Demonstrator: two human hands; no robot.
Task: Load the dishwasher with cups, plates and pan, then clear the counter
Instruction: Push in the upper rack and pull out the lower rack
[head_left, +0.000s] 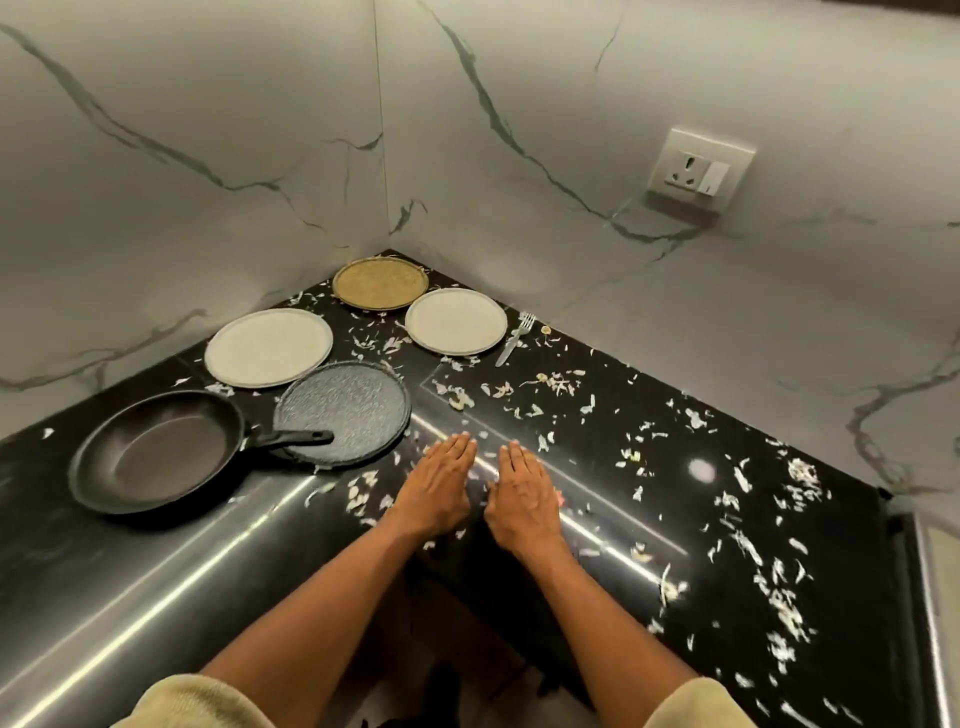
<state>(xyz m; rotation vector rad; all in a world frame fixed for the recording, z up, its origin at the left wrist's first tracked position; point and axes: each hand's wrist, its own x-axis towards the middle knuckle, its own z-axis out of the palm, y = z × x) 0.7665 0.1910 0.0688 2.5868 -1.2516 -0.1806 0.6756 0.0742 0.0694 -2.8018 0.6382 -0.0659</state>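
Both hands flat, palms down, fingers straight, side by side mid-frame on the black worktop: left hand, right hand, a narrow gap between them, holding nothing. Nothing loaded yet by the look of it.

Task items sit left and upper centre: black frying pan at left, its handle lying over the rim of the dark textured plate. Large white plate behind that, smaller white plate upper centre, woven gold plate in the corner. Fork just right of the small white plate. No cups or dishwasher in view.

Pale peel scraps all over, densest right.

My read: pick-up comes first. Lift the pan off the dark plate before touching that plate. Sweep scraps last, toward one edge.
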